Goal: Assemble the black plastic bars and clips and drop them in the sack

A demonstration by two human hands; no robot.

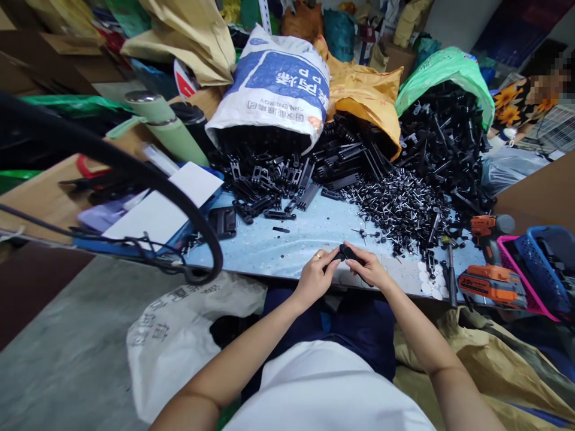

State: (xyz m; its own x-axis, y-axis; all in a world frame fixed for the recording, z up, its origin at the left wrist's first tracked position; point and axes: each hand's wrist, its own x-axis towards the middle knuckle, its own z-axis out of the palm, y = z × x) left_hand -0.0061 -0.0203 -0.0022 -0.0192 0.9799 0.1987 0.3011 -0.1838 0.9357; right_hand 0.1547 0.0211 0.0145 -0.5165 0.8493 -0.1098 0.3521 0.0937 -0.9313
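Between my two hands, just over the table's near edge, is a small black plastic part (345, 252). The fingertips of my left hand (318, 272) pinch its left side; a ring shows on one finger. My right hand (371, 267) is closed on its right side, where a dark piece runs along under the fingers. Whether this is one part or two joined pieces I cannot tell. Beyond the hands lie a heap of small black-headed metal pins (404, 203) and a pile of black slotted plastic parts (269, 179).
White-blue (283, 78), orange (368, 90) and green (449, 66) sacks spill black parts at the back. An orange cordless drill (492, 263) and blue basket (548, 251) stand right. A thick black cable (179, 203) arches at left. Another person (516, 108) is at far right.
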